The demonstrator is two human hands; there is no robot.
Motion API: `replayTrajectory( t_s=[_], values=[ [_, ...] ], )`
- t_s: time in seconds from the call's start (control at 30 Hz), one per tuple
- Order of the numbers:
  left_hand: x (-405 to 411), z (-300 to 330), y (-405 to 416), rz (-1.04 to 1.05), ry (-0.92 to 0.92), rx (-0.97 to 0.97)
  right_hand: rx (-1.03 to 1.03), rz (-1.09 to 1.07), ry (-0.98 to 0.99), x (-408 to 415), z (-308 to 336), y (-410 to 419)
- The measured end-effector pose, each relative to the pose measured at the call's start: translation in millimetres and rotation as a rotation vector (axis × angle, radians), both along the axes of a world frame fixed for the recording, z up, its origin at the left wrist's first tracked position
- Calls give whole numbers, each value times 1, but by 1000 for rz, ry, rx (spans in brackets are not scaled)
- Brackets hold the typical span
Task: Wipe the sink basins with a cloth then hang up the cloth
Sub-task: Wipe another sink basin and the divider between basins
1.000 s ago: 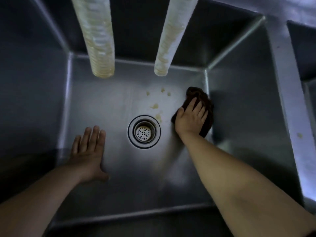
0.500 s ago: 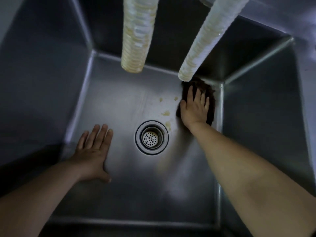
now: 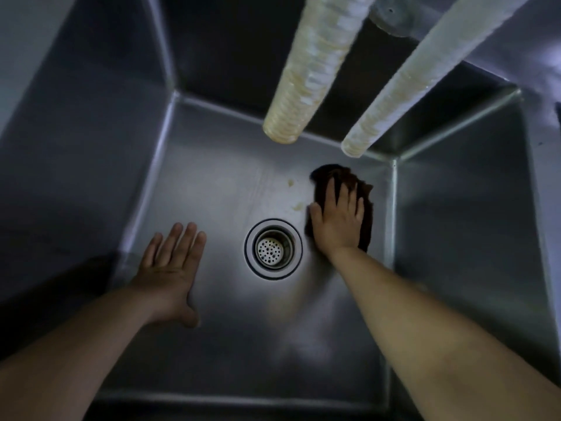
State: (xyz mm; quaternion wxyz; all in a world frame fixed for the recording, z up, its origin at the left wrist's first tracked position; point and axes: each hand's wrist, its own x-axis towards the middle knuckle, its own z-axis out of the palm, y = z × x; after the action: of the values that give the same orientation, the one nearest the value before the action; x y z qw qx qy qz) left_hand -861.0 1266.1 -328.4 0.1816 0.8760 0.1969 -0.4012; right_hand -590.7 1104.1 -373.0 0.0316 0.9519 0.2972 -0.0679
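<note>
Sink basin (image 3: 212, 344): one deep stainless-steel basin fills the view, seen from above. Floor dull, with smeared wet-looking sheen on the near side of the drain (image 3: 273, 249).

Hoses: two pale ribbed hoses hang down into the basin from above. The thicker hose (image 3: 306, 83) ends above the floor on the far side of the drain; yellow-brown staining near its open end. The thinner hose (image 3: 403, 89) ends further right, above the far right corner.

Left hand (image 3: 170, 265): left of the drain, well apart from it. Fingers straight and close together, thumb out to the near side. Palm faces down at the basin floor; holds nothing. Whether the palm actually touches the steel I cannot tell.

Right hand (image 3: 337, 220): just right of the drain. Fingers straight and slightly spread, laid flat on top of the cloth (image 3: 362, 192), pressing it to the floor. No curl round it, no pinch.

Cloth: dark brown, bunched, on the basin floor right of the drain and slightly beyond it, near the right wall. It lies under the right hand and shows past the fingertips on the far side and along the hand's right edge. Well apart from the left hand, with the drain between them.

Drain: round, ringed, perforated metal strainer seated in it.

Residue: two small yellowish specks (image 3: 299, 205) on the floor beyond the drain; the nearer one sits just beside the right thumb, at the cloth's left edge.
</note>
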Motion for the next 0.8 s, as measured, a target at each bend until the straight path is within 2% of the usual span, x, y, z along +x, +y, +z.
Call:
replayTrajectory(
  t_s=[0.1,0.17,0.47,0.63,0.7,0.8],
  values=[
    [-1,-3,1,2,-19,-18,24,-159,11,9,-4,31],
    [-3,-3,2,6,-35,-26,34,-177,7,-4,-5,49],
    [-5,-3,2,26,-55,-42,77,247,53,-100,-3,146],
    [-2,-2,0,22,-36,-36,88,497,68,-90,-3,154],
    [-3,-4,0,27,-39,-34,124,505,69,-69,-3,138],
    [-3,-7,0,30,-45,-24,116,366,39,-31,-3,104]
  ],
)
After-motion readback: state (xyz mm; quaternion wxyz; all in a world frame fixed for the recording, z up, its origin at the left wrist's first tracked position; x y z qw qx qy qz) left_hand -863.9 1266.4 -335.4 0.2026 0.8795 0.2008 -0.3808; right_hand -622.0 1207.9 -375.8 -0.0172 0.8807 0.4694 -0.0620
